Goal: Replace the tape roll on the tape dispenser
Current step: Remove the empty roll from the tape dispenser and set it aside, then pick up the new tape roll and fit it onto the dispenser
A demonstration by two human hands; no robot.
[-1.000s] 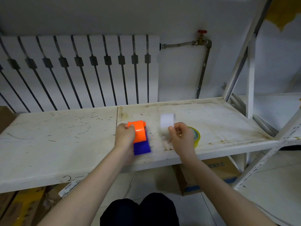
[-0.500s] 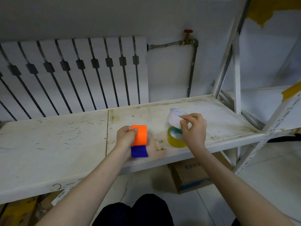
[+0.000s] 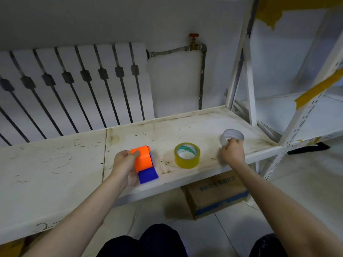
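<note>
- The left hand [image 3: 124, 165] is wrapping around the tape dispenser [image 3: 143, 162] — fingers curled over its orange top, the blue lower part sticking out below the palm toward the shelf's front edge.
- The right hand [image 3: 232, 152] is pinching the near rim of the empty tape core [image 3: 232, 137], a clear whitish ring; fingers are closed on it, thumb side facing the camera.
- That core is sitting low over the right end of the shelf [image 3: 55, 169], though whether it's actually touching the surface is hard to tell.
- The yellow tape roll [image 3: 187, 155] is lying flat on the shelf between the two hands, hole facing up, nobody touching it — it's near the dispenser but apart from it.
- The shelf board itself is looking white, scuffed and stained, with rusty marks around the roll.
- Behind it, a white radiator [image 3: 74, 86] is standing against the wall, with a pipe and a red valve [image 3: 194, 36] to its right.
- A cardboard box [image 3: 213, 193] is sitting on the tiled floor under the shelf, and the person's dark-clothed knees are showing at the bottom edge.
</note>
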